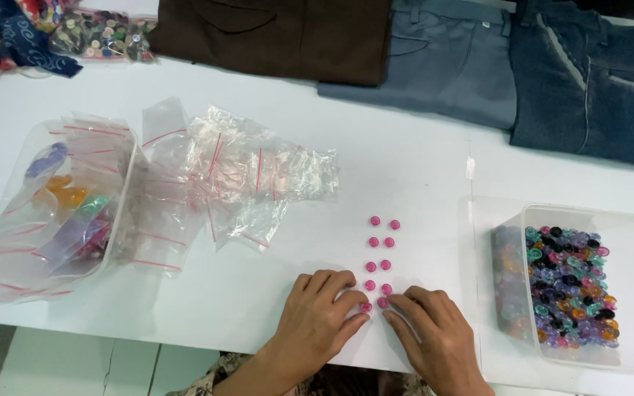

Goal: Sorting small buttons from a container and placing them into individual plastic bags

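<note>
A person's two bare hands rest palm-down at the near edge of a white worktop (405, 169). The left hand (317, 319) and the right hand (431, 334) meet at their fingertips over the nearest of a group of small pink buttons (380, 253). Each hand's grip is a light fingertip touch rather than a closed grasp: the left forefinger presses one button at the bottom of the left column, the right forefinger another at the bottom of the right column, apparently to nudge them into line.

The buttons lie flat in two neat columns, side by side in pairs. The long axis of the arrangement runs straight away from the person, toward the far side of the worktop.

To the right sits a clear plastic tub (625, 220) filled with mixed coloured buttons. To the left lies a heap of empty clear zip bags (243, 176), and beside it another clear tub (122, 139) holding bags of sorted buttons. Folded trousers (449, 66) in brown, grey and denim blue lie along the far edge.
</note>
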